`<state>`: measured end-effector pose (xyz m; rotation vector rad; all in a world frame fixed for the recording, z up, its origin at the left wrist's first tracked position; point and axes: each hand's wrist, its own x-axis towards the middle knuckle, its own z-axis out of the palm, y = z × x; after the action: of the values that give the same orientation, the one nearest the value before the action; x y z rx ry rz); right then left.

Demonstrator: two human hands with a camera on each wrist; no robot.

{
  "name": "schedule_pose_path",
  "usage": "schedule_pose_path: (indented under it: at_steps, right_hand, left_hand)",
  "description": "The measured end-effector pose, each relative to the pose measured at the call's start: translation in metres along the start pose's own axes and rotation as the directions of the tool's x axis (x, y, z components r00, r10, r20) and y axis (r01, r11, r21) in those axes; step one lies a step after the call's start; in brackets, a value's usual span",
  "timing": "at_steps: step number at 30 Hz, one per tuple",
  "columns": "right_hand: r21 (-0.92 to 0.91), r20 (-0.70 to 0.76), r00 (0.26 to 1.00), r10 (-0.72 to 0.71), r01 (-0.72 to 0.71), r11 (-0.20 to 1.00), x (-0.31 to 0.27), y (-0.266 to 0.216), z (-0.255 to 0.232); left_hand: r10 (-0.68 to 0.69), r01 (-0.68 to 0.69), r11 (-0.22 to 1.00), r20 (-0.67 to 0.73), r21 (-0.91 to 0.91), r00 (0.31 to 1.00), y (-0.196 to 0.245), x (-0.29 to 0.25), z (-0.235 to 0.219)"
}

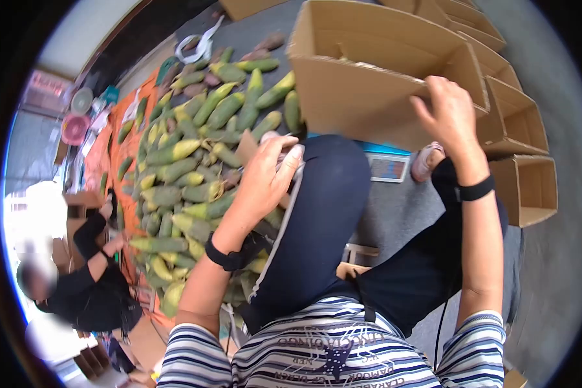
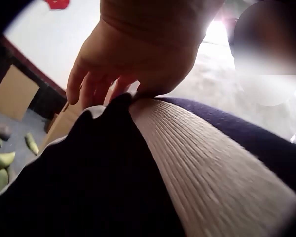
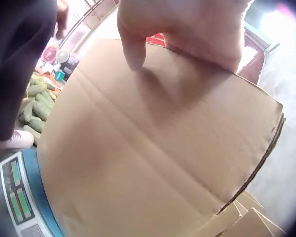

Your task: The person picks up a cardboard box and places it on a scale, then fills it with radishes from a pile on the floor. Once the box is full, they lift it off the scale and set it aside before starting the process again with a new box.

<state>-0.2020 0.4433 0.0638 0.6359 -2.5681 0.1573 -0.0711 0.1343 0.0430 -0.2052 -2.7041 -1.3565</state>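
My right hand [image 1: 451, 116] grips the near rim of an open cardboard box [image 1: 362, 97]. In the right wrist view the thumb [image 3: 134, 52] lies against the outer wall, while the other fingers go over the edge. Under the box is a blue scale [image 3: 37, 192] with a display panel [image 1: 388, 168]. My left hand [image 1: 268, 178] rests at the side of my bent knee [image 1: 336, 168], its fingers hanging loosely past the trouser leg [image 2: 79, 177] in the left wrist view. Close beyond that hand stands a brown cardboard flap [image 1: 246, 147].
A large heap of long green radish-like vegetables [image 1: 174, 174] lies to my left, partly on an orange sheet [image 1: 118, 123]. Several open cardboard boxes [image 1: 533, 191] line the right side. Another person [image 1: 94, 284] in dark clothes is beyond the heap. A white plastic bag [image 1: 204, 45] lies at the back.
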Motion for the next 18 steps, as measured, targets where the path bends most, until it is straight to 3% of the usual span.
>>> schedule_pose_path:
  at_steps: [3,5,9,10,13,15,18]
  right_hand:
    - [0.0,-0.035,0.999,-0.035,0.035,0.999,0.0,0.002,0.003]
    - [0.003,-0.029,0.999,-0.03,0.03,1.0,0.0,-0.001,0.002]
    - [-0.029,0.026,0.999,0.023,-0.022,0.999,0.001,-0.003,0.0]
    - [-0.034,0.036,0.999,0.03,-0.028,0.999,0.001,-0.004,-0.001]
    - [-0.041,0.056,0.998,0.031,-0.028,0.999,0.002,-0.002,0.001]
    - [-0.051,0.06,0.998,0.025,-0.022,0.998,0.003,-0.002,0.002]
    - [-0.062,0.034,0.999,0.029,-0.026,0.998,0.004,-0.005,0.002]
  left_hand:
    - [-0.297,0.306,0.939,0.077,-0.158,0.952,-0.04,-0.04,-0.002]
    - [-0.39,0.405,0.91,0.153,-0.084,0.908,-0.064,-0.068,0.001]
    - [-0.43,0.379,0.892,0.201,0.248,0.88,-0.133,-0.128,0.017]
    - [-0.434,0.384,0.89,0.201,0.244,0.878,-0.145,-0.141,0.019]
    - [-0.478,0.424,0.843,0.098,0.331,0.873,-0.18,-0.167,0.015]
    - [-0.46,0.497,0.787,-0.189,0.367,0.868,-0.203,-0.181,0.003]
    - [-0.398,0.659,0.626,-0.556,0.417,0.73,-0.242,-0.192,-0.034]
